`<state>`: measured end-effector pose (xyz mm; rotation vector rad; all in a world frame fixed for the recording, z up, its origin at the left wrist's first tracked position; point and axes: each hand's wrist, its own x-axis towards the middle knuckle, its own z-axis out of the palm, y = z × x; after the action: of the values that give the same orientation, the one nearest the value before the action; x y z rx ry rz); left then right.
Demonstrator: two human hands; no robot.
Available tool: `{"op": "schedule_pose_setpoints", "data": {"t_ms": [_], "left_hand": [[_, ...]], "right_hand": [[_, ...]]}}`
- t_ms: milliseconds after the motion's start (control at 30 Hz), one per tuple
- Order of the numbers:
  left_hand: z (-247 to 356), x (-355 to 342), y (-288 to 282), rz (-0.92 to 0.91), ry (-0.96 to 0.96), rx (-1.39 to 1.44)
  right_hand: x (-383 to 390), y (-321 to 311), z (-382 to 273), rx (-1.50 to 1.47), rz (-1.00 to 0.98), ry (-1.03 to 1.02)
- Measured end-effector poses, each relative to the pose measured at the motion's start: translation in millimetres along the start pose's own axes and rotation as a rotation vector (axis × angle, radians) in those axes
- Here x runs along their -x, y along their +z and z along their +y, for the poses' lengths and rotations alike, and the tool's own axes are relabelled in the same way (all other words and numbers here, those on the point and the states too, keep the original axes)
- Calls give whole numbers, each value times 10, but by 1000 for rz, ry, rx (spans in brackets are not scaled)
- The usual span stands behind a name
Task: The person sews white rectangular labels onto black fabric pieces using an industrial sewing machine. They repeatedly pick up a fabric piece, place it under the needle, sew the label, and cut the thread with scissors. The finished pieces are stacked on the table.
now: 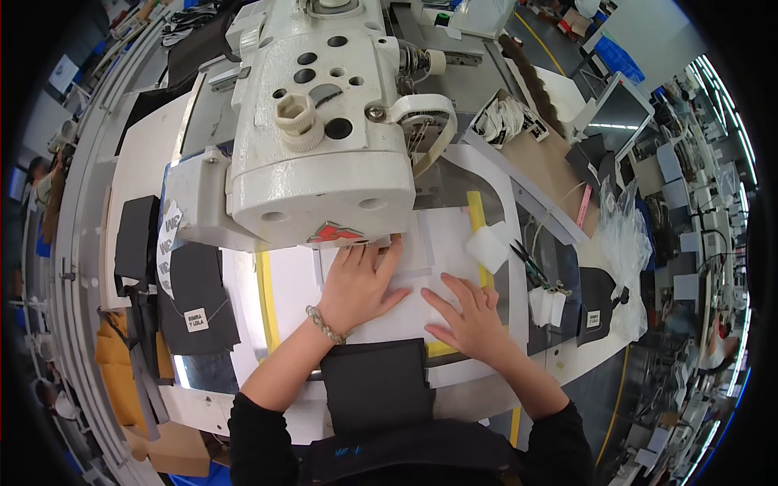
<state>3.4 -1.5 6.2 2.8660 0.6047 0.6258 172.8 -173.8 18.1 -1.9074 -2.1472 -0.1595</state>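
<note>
My left hand (361,283), with a beaded bracelet at its wrist, lies palm down with its fingers stretched forward. Its fingertips reach under the front of the white sewing machine head (324,174), which partly hides them and what they touch. To the right, my right hand (468,320) rests with fingers apart over the white sheet (300,300). Yellow tape strips (476,212) edge this sheet. Close to my body lies a stack of black fabric pieces (377,385). Neither hand holds anything that I can see.
Black fabric pieces with pale labels (198,296) lie at the left. At the right are small scissors (528,261), a folded white cloth (489,247), another black piece (596,304) and a clear plastic bag (624,235). A tray of labels (509,121) stands behind them.
</note>
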Motion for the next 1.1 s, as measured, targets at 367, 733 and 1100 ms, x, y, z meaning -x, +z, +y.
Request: {"op": "schedule_pose_setpoints", "data": {"t_ms": [367,733,1100], "left_hand": [[186,166,-374,-41,161,149],[541,522,-454,-244,225,145],[558,564,-418,-291,194,140]], "right_hand": [[27,135,131,-186,-19,42],[3,116,239,-33,147,74],[171,-113,-164,-230,32,-48]]}}
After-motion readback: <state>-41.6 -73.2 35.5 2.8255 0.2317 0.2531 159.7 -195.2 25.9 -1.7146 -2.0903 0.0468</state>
